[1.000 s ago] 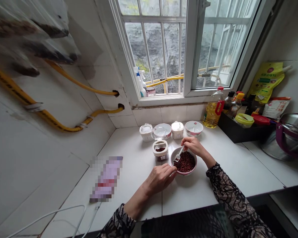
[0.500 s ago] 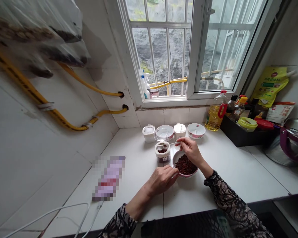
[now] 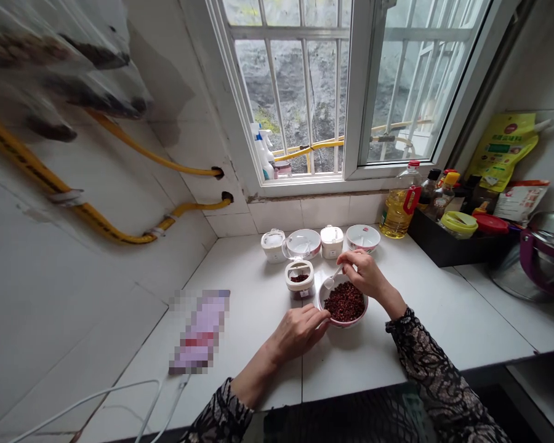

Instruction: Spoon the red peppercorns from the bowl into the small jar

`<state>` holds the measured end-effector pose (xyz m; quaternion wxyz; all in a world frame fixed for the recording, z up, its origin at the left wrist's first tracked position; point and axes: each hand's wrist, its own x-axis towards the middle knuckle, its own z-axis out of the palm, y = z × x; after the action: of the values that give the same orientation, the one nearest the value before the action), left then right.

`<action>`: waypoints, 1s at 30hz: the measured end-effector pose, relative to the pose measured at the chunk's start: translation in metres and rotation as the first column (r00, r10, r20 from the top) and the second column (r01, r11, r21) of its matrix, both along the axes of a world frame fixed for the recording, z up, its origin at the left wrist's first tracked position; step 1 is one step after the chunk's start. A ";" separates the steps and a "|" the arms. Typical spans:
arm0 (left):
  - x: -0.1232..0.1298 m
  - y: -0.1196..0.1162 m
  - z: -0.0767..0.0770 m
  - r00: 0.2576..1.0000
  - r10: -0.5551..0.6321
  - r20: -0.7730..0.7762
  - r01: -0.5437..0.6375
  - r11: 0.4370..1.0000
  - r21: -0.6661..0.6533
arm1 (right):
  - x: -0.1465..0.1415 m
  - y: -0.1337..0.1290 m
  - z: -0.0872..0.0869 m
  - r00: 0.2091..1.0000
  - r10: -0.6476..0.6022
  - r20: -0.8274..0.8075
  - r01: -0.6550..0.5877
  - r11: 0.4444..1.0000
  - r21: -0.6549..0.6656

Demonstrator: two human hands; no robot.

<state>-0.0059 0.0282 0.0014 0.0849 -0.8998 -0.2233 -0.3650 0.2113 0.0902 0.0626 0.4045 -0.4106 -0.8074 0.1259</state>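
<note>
A bowl [image 3: 322,306] of dark red-brown dried grains, likely peppercorns, stands on the white tiled counter. My left hand [image 3: 300,332] grips its left rim between thumb and fingers. Pinched in my right hand [image 3: 362,271] is a small white spoon [image 3: 329,282], its head over the bowl's upper left edge. Just left of the bowl is a small clear jar [image 3: 300,288] with a cream rim, its top open and similar dark grains inside.
Behind stand two white jars [image 3: 273,246] [image 3: 332,243] and two bowls [image 3: 303,243] [image 3: 364,239]. An oil bottle [image 3: 396,212], a black condiment box [image 3: 436,249] and a metal pot [image 3: 517,271] are at the right. A pixelated purple object [image 3: 200,332] with a white cable lies left.
My right hand has moved the spoon from over the open jar to the right, over the bowl. The left hand stays at the bowl's rim. The view has shifted slightly.
</note>
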 end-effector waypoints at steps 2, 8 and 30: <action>0.000 0.000 0.000 1.000 0.001 0.001 -0.001 1.000 0.004 | 0.000 0.003 -0.004 0.996 0.014 0.087 -0.012 1.000 -0.016; 0.001 0.001 -0.002 1.000 -0.005 0.005 0.005 1.000 0.001 | -0.012 0.003 -0.015 0.980 0.103 0.171 -0.075 0.984 -0.163; -0.001 0.000 -0.003 1.000 -0.004 -0.003 0.004 1.000 -0.013 | 0.003 0.017 -0.014 0.944 -0.053 -0.325 -0.143 0.824 -0.549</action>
<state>-0.0070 0.0284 -0.0013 0.0788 -0.9014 -0.2239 -0.3621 0.2148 0.1076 0.0490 0.3894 -0.4657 -0.6651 0.4349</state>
